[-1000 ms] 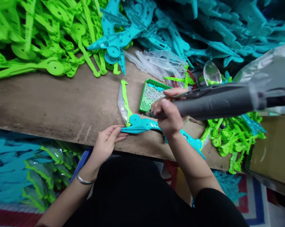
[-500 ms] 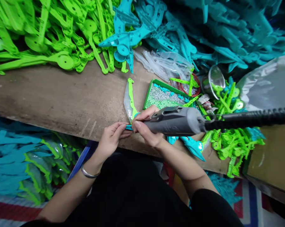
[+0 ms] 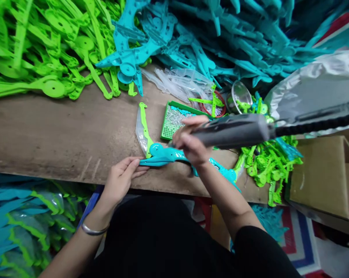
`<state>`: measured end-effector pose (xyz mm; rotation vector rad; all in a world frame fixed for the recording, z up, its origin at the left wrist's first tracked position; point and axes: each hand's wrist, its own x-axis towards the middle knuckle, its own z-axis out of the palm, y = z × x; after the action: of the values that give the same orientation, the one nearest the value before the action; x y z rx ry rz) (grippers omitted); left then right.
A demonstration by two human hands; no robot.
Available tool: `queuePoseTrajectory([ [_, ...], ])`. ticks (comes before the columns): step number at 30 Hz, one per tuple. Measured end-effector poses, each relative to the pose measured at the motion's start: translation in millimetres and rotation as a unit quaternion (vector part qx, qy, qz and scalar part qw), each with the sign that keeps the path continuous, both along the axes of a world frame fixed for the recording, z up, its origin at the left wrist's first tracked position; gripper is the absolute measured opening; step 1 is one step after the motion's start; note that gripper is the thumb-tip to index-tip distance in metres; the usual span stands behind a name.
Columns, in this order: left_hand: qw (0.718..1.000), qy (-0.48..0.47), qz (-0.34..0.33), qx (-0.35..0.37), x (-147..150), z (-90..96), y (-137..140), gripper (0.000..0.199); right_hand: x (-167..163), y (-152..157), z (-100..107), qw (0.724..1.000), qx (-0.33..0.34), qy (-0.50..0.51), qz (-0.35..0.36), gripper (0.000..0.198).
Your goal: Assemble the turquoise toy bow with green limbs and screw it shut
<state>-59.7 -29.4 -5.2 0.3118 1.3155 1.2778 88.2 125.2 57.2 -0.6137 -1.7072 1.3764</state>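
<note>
My left hand (image 3: 121, 177) pinches the pointed left end of a blue plastic toy part (image 3: 163, 154) lying on the bench. A lime-green blade piece with a clear plastic edge (image 3: 143, 129) sticks up from that part's left side. Another green piece joins its right end. My right hand (image 3: 192, 143) is wrapped around a grey electric screwdriver (image 3: 232, 131) with a black coiled cable. Its tip is hidden or blurred by my fingers, above the blue part. Behind the right hand stands a green perforated tray (image 3: 167, 129) of small screws and little blue pieces.
Heaps of green parts (image 3: 53, 54) and blue parts (image 3: 192, 46) line the bench's back. Clear plastic pieces (image 3: 177, 83), a red basket (image 3: 221, 110) and a metal cup (image 3: 239, 94) sit behind the tray. A cardboard box (image 3: 319, 177) is at right; finished-looking pieces (image 3: 32, 216) lie lower left.
My right hand has moved right with the screwdriver, away from the left hand, uncovering the blue part. My left hand still holds its end. The view has shifted slightly.
</note>
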Motion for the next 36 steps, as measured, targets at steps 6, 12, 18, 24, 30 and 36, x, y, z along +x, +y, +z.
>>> queuePoseTrajectory([
  [6,1.0,0.017,-0.001,-0.017,-1,1.8,1,0.053,27,43,-16,0.974,0.027,0.057,-0.215,0.023],
  [12,0.999,0.022,0.007,-0.024,0,4.4,2,0.052,25,44,-31,0.975,-0.01,0.064,-0.212,0.027],
  [18,1.0,0.025,0.009,-0.015,0,2.8,1,0.046,25,45,-33,0.976,-0.018,0.083,-0.2,0.031],
  [24,0.999,0.013,0.036,-0.013,0,3.4,0,0.04,22,47,-29,0.981,-0.021,0.044,-0.186,0.045],
  [30,0.996,0.035,0.069,-0.035,-10,9.5,-5,0.033,46,28,4,0.977,0.013,0.057,-0.205,0.038],
  [36,0.982,0.178,0.056,-0.042,-31,12.8,-25,0.016,119,-20,36,0.968,0.012,0.067,-0.241,0.023],
])
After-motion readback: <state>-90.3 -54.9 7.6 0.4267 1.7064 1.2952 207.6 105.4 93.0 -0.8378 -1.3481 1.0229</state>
